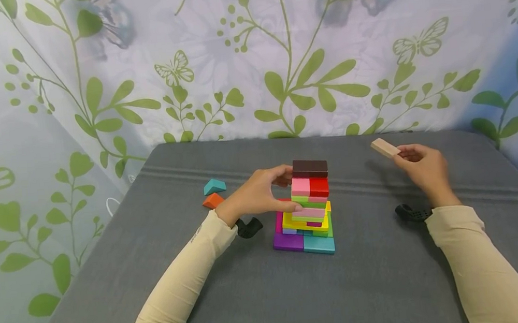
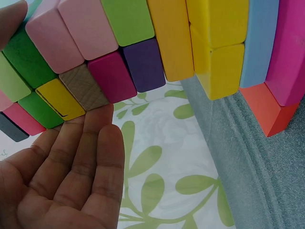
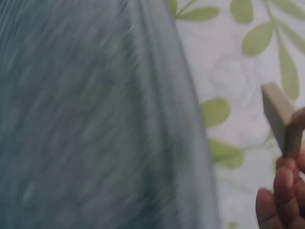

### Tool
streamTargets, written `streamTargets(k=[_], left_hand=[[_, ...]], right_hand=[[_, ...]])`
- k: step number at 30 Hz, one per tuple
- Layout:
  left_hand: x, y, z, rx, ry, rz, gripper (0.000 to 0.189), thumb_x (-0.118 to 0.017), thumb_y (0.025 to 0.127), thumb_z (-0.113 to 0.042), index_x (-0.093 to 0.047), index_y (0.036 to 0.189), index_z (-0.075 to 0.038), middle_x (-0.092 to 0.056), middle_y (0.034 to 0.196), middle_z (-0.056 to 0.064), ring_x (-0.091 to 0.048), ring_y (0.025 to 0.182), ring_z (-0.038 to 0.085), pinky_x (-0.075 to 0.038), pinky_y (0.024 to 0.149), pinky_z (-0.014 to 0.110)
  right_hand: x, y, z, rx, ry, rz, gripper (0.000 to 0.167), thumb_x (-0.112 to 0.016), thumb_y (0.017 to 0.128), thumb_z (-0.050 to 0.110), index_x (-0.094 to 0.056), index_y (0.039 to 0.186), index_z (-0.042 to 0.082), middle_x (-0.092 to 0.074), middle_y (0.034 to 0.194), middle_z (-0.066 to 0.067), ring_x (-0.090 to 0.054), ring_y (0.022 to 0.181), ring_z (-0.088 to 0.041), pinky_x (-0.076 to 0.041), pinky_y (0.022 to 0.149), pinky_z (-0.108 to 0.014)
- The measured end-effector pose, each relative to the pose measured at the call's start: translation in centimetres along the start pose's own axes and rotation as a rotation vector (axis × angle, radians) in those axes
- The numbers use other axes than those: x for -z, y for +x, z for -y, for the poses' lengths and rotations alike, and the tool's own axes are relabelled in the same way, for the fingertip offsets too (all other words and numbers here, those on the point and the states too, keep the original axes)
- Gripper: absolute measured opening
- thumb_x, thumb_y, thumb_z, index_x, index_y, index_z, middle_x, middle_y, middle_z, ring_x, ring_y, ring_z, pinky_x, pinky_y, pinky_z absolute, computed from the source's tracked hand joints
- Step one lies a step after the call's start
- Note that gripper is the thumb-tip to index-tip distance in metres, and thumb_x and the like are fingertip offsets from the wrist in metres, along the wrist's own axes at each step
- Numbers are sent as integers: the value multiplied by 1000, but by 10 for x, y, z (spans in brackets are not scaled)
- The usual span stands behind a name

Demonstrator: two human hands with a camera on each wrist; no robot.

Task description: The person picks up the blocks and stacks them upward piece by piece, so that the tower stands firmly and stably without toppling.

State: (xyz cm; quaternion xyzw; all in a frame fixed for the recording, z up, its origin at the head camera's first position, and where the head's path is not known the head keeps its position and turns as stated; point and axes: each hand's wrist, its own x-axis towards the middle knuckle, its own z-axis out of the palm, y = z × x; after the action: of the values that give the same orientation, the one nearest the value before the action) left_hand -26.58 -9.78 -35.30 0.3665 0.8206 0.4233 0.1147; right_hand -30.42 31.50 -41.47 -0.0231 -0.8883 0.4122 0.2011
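Observation:
A tower of stacked, coloured wooden blocks (image 1: 312, 202) stands on the cloth, with a dark brown block (image 1: 309, 168) on top. My left hand (image 1: 257, 193) reaches about its upper part, thumb against the near side and fingers on the far side. In the left wrist view those fingers (image 2: 102, 157) are nearly straight, their tips touching the blocks' ends. To the right, my right hand (image 1: 423, 169) pinches a plain wooden block (image 1: 384, 147) in the air, apart from the tower. The right wrist view shows that block (image 3: 281, 117) between thumb and fingertips.
Beside my left forearm lie a teal triangular block (image 1: 214, 186) and an orange block (image 1: 213, 201). The grey cloth-covered table (image 1: 368, 276) ends at a curtain (image 1: 235, 106) with leaves and butterflies. Black straps (image 1: 249, 228) sit at both wrists.

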Motion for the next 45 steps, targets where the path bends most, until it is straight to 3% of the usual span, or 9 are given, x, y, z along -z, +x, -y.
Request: streamTargets(k=[3,11,16,22,24,29,36,40,45], left_hand=[[-1,-1,0,5,3,0,75,-88,90,-23,-53,151,4,-67,143,13,-64,127,24,-49,114,54],[-1,-1,0,9,13,-1,76,-88,90,-24,-53,152,3,-67,143,13,-64,128,24,-49,114,52],[0,-1,0,20,27,-2,78,-88,90,-25,-52,153,4,-66,144,14,-64,130,26,-49,114,50],[1,0,-2,9,45,-7,76,-89,89,-24,-54,151,2,-68,143,12,-65,127,24,-51,111,33],[1,-1,-3,1,43,-9,76,-90,89,-23,-55,151,2,-68,142,12,-65,127,23,-51,110,31],[0,0,-1,-12,41,-9,76,-90,89,-22,-54,151,3,-68,142,13,-65,126,23,-51,111,31],[1,2,2,-13,27,-5,79,-90,89,-23,-52,153,5,-66,145,14,-65,127,25,-51,114,46],[2,1,4,-22,1,0,80,-90,89,-20,-51,154,5,-65,147,15,-65,128,25,-49,114,53],[3,1,4,-33,-4,3,81,-90,89,-17,-49,156,6,-66,146,17,-65,129,27,-49,115,54]], right_hand=[[1,-1,15,91,81,-4,37,-75,101,20,-74,128,-7,-56,85,39,-56,77,15,-44,66,-8],[3,-5,64,271,288,23,24,-75,95,-2,-74,117,-12,-68,89,27,-65,79,8,-50,72,-7],[7,-19,103,393,464,93,19,-70,92,-14,-75,110,-14,-74,90,15,-68,81,-1,-53,75,-12],[5,-38,134,538,709,219,27,-63,84,-28,-73,108,-20,-78,97,0,-69,86,-10,-56,81,-16],[4,-45,141,572,678,242,29,-64,82,-28,-72,109,-19,-78,99,1,-68,86,-11,-56,82,-16],[4,-60,154,642,477,268,32,-71,79,-24,-75,108,-12,-77,103,7,-66,85,-11,-54,85,-16],[2,-73,166,791,254,246,40,-83,72,-11,-82,108,7,-74,93,5,-61,81,-7,-49,79,-15],[-3,-77,167,863,178,238,39,-86,71,-7,-82,106,9,-74,92,3,-60,79,-8,-48,76,-16],[-7,-80,168,888,118,236,37,-88,71,-7,-82,105,8,-73,91,4,-60,79,-9,-49,75,-18]])
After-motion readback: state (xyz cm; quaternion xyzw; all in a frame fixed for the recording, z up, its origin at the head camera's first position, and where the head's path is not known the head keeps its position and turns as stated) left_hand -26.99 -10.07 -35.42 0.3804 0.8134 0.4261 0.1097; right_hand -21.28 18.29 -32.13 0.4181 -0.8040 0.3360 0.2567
